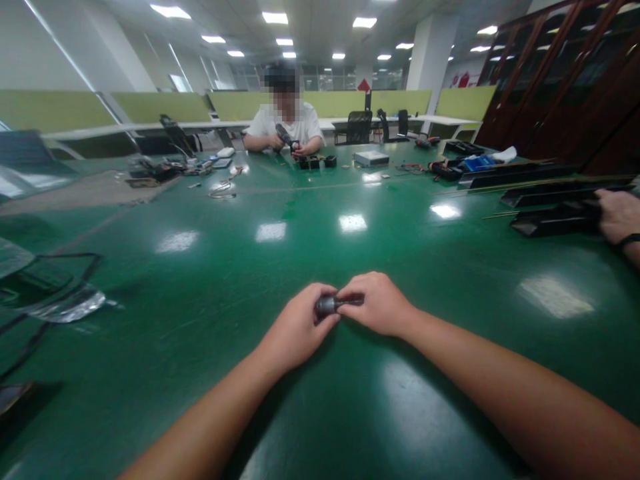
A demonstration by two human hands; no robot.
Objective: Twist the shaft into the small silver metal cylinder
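Observation:
Just above the green tabletop (240,280), a small dark grey cylindrical part (327,306) lies between my hands, its narrower end towards the right. I cannot make out its exact kind. My left hand (303,323) is closed round the wide end, thumb and fingers on either side. Fingertips of my right hand (380,303) pinch the narrow end, and they partly cover it. Both hands nearly touch each other at the part.
Across the table a person (285,127) holds a dark power tool. Another person's hand (620,213) rests by black metal channels (545,222) at right. Clear plastic wrapping (65,303) and a dark cable lie left. A grey box (371,159) stands at the back.

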